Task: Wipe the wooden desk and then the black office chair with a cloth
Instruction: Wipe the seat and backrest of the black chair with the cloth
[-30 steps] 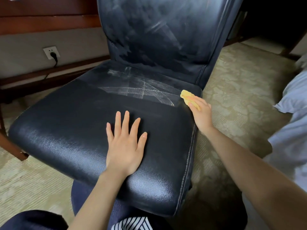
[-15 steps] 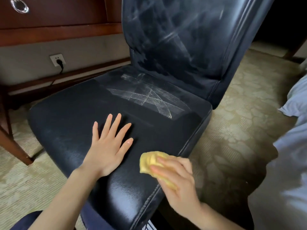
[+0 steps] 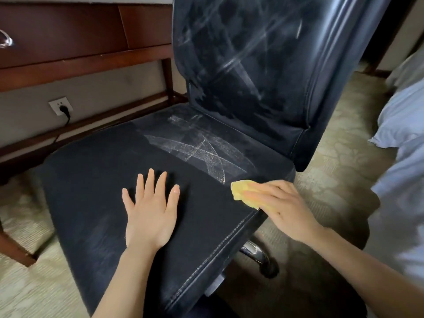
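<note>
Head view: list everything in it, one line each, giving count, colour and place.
office chair: one, black, centre, backrest upright at the rear
streaks: several, whitish, on the rear of the seat and on the backrest
cloth: one, yellow, at the seat's right edge under the right hand
wooden desk: one, dark red-brown, upper left behind the chair
drawer handle: one, silvery, on the desk front at the far left edge
wall socket: one, white, on the wall below the desk
plug: one, black, in the socket
carpet: one, beige patterned, on the floor around the chair
bedding: pale blue-white, right edge
left hand: flat on the seat, fingers spread
right hand: presses the cloth
</note>
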Tool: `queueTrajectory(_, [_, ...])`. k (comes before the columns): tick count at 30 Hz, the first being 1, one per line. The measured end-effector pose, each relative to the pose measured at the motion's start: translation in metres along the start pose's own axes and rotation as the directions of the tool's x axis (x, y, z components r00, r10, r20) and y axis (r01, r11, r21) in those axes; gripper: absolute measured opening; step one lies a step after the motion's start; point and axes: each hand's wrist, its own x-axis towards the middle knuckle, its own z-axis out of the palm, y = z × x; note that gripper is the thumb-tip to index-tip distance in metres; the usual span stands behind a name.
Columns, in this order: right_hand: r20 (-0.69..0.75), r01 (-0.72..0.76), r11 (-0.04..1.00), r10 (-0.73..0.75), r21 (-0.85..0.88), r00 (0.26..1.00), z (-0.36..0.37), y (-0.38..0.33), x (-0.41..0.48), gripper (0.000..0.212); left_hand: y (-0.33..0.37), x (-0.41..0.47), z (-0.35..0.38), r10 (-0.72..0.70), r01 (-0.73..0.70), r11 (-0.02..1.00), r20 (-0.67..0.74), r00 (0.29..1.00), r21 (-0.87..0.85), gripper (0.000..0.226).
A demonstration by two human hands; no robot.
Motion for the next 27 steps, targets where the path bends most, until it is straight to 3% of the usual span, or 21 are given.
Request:
queueTrajectory(4, [0.024,-0.338,0.941,0.337,0.005,0.941,-0.002,0.042,0.017,0.040,-0.001,-0.001,0.000,0.014,-0.014,1.000,-0.010,1.000,0.027,0.065])
queueTrajectory(8, [0.026,-0.481,0.870,0.481,0.113,0.876,0.003,0.063,0.049,0.038,-0.001,-0.002,0.001,0.017,-0.018,0.997,0.014,1.000,0.072,0.066])
queueTrajectory(10, [0.074,-0.648,0.745,0.645,0.158,0.760,0.010,0.062,0.068,0.037,0.000,-0.001,0.001,0.020,-0.022,0.996,0.022,1.000,0.091,0.068])
queueTrajectory(12, [0.056,-0.794,0.605,0.792,0.060,0.608,0.020,0.052,0.084,0.035,0.001,0.000,0.001,0.023,-0.025,0.994,0.025,0.999,0.105,0.070])
queueTrajectory(13, [0.044,-0.817,0.577,0.817,-0.027,0.575,0.024,0.045,0.092,0.035,0.001,0.000,0.001,0.023,-0.025,0.993,0.025,0.999,0.113,0.070])
queueTrajectory(16, [0.064,-0.773,0.616,0.786,-0.152,0.615,0.028,0.022,0.103,0.037,0.002,0.001,0.002,0.020,-0.024,0.990,0.026,0.999,0.140,0.070])
queueTrajectory(20, [0.227,-0.629,0.755,0.656,-0.185,0.720,0.032,-0.007,0.103,0.041,0.001,0.002,0.002,0.015,-0.018,0.992,0.028,1.000,0.127,0.071])
queueTrajectory(27, [0.269,-0.367,0.928,0.371,-0.066,0.889,0.025,-0.086,0.071,0.041,0.000,0.000,0.000,0.012,-0.012,0.999,0.008,1.000,0.052,0.070])
